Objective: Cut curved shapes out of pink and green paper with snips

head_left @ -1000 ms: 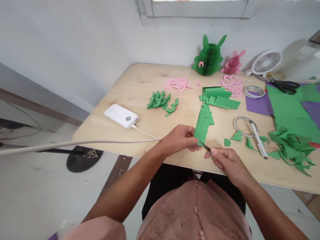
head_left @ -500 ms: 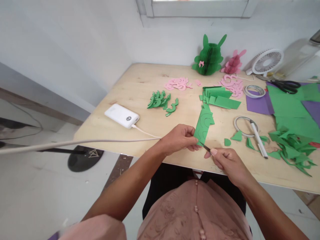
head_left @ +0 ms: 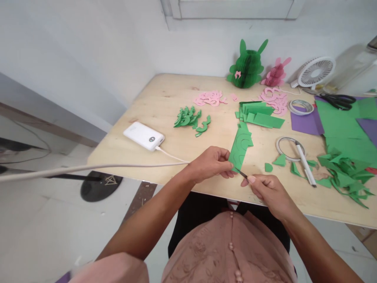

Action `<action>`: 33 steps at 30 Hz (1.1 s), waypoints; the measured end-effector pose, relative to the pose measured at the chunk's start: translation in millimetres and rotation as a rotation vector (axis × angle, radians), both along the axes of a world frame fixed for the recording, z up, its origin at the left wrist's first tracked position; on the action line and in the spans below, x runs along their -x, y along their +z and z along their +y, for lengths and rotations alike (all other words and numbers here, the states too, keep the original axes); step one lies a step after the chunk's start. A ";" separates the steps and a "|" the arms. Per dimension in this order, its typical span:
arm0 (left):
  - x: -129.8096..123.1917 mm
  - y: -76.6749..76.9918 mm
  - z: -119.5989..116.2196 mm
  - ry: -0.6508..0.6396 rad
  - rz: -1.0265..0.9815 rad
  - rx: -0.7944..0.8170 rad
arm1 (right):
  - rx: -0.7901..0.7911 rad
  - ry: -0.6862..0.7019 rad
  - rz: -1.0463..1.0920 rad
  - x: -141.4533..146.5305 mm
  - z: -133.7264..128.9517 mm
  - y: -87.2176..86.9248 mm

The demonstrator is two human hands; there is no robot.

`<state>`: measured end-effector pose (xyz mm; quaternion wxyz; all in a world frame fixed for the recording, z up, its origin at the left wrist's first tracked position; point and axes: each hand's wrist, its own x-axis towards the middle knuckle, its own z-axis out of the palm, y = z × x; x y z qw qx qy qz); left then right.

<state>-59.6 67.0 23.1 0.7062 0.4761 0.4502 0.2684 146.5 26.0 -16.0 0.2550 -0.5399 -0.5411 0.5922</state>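
Note:
My left hand [head_left: 212, 163] pinches the lower left edge of a green paper strip [head_left: 239, 148] that has curved outlines drawn on it. From the right, my right hand [head_left: 263, 190] grips a thin, dark-tipped tool [head_left: 242, 173], whose tip touches the strip's lower edge beside my left fingertips. Whether it is a blade or small scissors cannot be made out. Beyond the strip lies a stack of green paper pieces [head_left: 260, 116]. Curved green cutouts [head_left: 187, 117] are heaped farther left.
A white power bank [head_left: 143, 136] with a cable lies left on the table [head_left: 112, 151]. Pink cutouts [head_left: 209, 98], green and pink honeycomb figures [head_left: 246, 70], a fan [head_left: 316, 72], tape [head_left: 300, 107], black scissors [head_left: 338, 101], a white pen [head_left: 306, 165] and green scraps [head_left: 347, 173] lie around.

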 end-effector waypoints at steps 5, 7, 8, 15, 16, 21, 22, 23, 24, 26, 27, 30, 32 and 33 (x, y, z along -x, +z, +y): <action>0.4 0.7 0.3 -0.001 -0.001 0.002 | -0.003 0.001 -0.004 0.3 -0.4 0.2; 0.4 1.2 -0.3 0.006 -0.007 0.006 | -0.005 -0.001 0.000 0.6 -0.7 0.6; 0.2 1.3 -0.8 0.012 -0.010 0.010 | -0.007 -0.005 0.004 0.9 -0.8 0.8; -3.5 -2.4 -6.3 0.108 -0.073 0.054 | -0.005 -0.034 0.026 1.2 -1.7 -0.4; -4.3 -3.2 -7.2 0.124 -0.079 0.056 | -0.005 -0.038 0.031 1.1 -1.7 -0.9; -8.0 -6.8 -11.1 0.179 -0.120 0.053 | -0.008 -0.050 0.042 2.2 -0.6 -1.1; -8.6 -7.4 -11.7 0.186 -0.128 0.053 | -0.008 -0.053 0.042 2.6 -0.4 -0.8; -9.0 -7.9 -12.3 0.192 -0.134 0.055 | -0.009 -0.055 0.041 3.0 -0.2 -0.4; -9.4 -8.5 -12.8 0.197 -0.138 0.058 | -0.009 -0.056 0.039 3.3 -0.2 -0.1; -9.8 -9.4 -13.7 0.205 -0.145 0.063 | -0.008 -0.055 0.035 3.4 -0.4 0.4; -9.9 -9.8 -14.1 0.207 -0.148 0.065 | -0.007 -0.052 0.034 3.2 -0.6 0.6; -9.9 -10.7 -14.8 0.217 -0.153 0.070 | -0.011 -0.043 0.037 2.1 -1.3 0.3; -9.8 -10.9 -15.0 0.222 -0.154 0.074 | -0.014 -0.041 0.043 1.4 -1.5 -0.3; -9.7 -11.1 -15.1 0.224 -0.154 0.074 | -0.013 -0.040 0.046 1.2 -1.4 -0.5</action>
